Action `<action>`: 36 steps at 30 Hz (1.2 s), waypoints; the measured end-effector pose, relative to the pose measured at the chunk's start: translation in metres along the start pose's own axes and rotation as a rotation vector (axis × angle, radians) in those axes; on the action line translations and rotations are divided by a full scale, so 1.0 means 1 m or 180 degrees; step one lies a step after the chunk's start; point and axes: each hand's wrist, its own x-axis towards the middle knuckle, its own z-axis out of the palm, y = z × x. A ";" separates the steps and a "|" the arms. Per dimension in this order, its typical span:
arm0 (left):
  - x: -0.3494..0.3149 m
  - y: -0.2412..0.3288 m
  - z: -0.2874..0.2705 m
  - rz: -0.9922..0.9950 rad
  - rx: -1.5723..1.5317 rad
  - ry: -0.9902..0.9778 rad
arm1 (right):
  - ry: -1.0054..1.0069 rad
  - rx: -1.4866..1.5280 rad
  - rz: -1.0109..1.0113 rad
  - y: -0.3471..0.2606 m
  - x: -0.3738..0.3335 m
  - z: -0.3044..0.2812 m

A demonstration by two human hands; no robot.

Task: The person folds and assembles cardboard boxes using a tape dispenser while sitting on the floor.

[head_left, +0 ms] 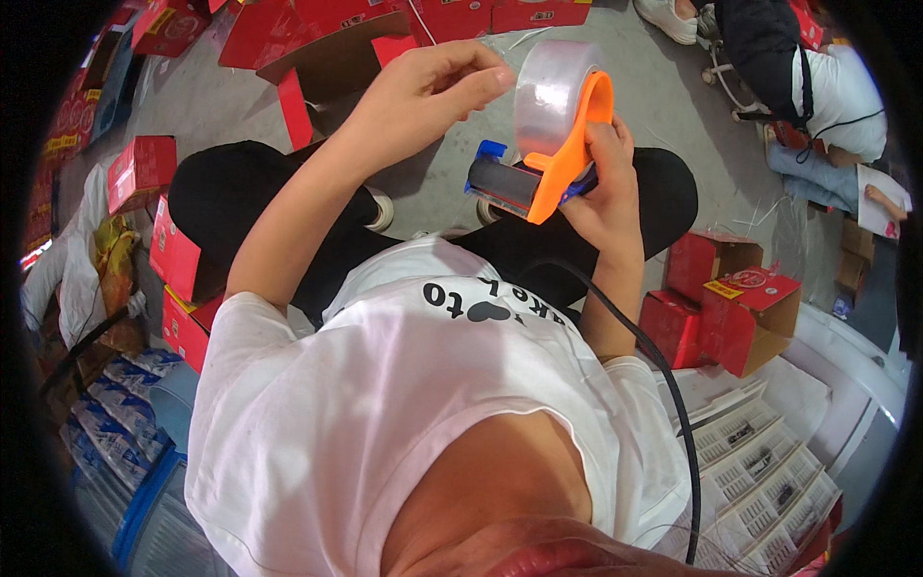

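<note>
My right hand is wrapped around the orange handle of a packing tape dispenser, raised in front of my knees. A wide roll of clear tape sits on it, and a black roller with blue end pieces shows at its lower left. My left hand is held up just left of the tape roll, apart from it. Its fingers are bent, with thumb and forefinger tips close together; whether a bit of tape is between them cannot be made out.
An open red carton lies on the grey floor ahead, among more red boxes. Red boxes stand at my right, beside white slatted trays. Blue-and-white packets lie at lower left. Another person is at upper right. A black cable runs past my right arm.
</note>
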 end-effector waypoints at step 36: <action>0.004 -0.003 -0.005 -0.0305 -0.0647 -0.0858 | -0.0211 -0.0654 -0.0354 -0.011 0.005 0.007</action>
